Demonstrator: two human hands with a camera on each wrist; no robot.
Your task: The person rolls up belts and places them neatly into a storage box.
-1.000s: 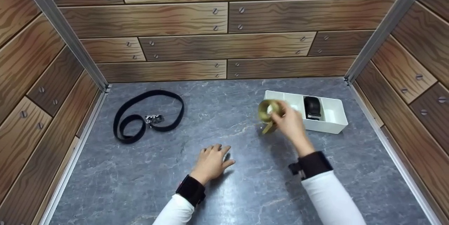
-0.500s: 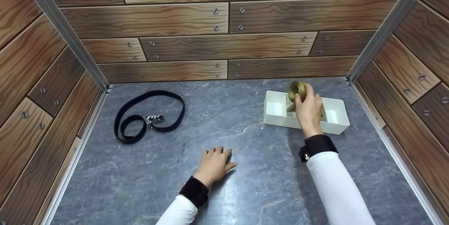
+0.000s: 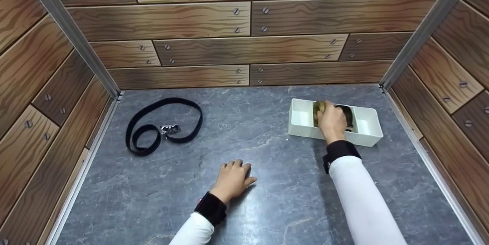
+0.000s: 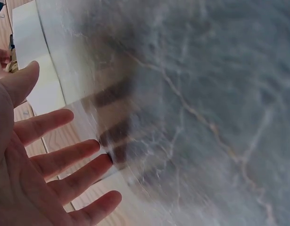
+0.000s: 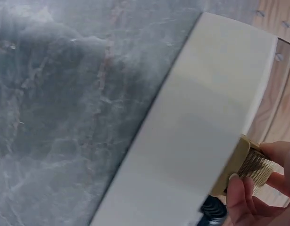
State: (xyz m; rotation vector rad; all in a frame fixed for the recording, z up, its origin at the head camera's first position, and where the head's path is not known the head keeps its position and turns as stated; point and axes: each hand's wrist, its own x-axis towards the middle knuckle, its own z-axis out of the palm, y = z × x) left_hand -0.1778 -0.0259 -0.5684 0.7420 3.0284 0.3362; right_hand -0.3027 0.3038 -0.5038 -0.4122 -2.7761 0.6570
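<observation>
No readable text, labels, brands, numbers or signs in any view.

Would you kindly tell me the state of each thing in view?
White divided box: upright, open-topped, partly filled.
Gold mesh belt: rolled, held at the box's opening.
Right hand: gripping the gold mesh belt.
Left hand: relaxed, holding nothing.
Black roll: inside the box, partly hidden.
Black belt: loosely looped, one end curled.

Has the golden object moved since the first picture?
Yes: the golden object went rightward, from the left end of the white tray toward its middle.
</observation>
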